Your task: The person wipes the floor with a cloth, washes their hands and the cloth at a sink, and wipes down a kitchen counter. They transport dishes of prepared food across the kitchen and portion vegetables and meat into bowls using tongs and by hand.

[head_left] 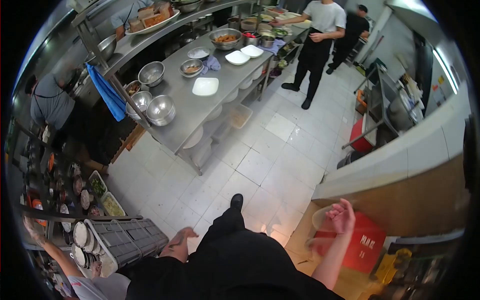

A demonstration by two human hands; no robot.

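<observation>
My right hand (341,216) is raised at the lower right, palm up with loosely curled, spread fingers and nothing visibly in it. It hovers next to a pale round dish (320,218) above a cardboard box (302,235) and a red container (367,245). My left hand (184,234) hangs low by my dark trousers, fingers relaxed and holding nothing, just right of a grey plastic crate (132,239). My black shoe (236,201) stands on the white tiled floor.
A long steel table (192,107) carries metal bowls (161,110) and white plates (205,86). A blue cloth (107,92) hangs off its shelf. Two people in black (320,35) stand at the far end, one person (50,102) at left. Another person's arm (47,247) reaches bottom left.
</observation>
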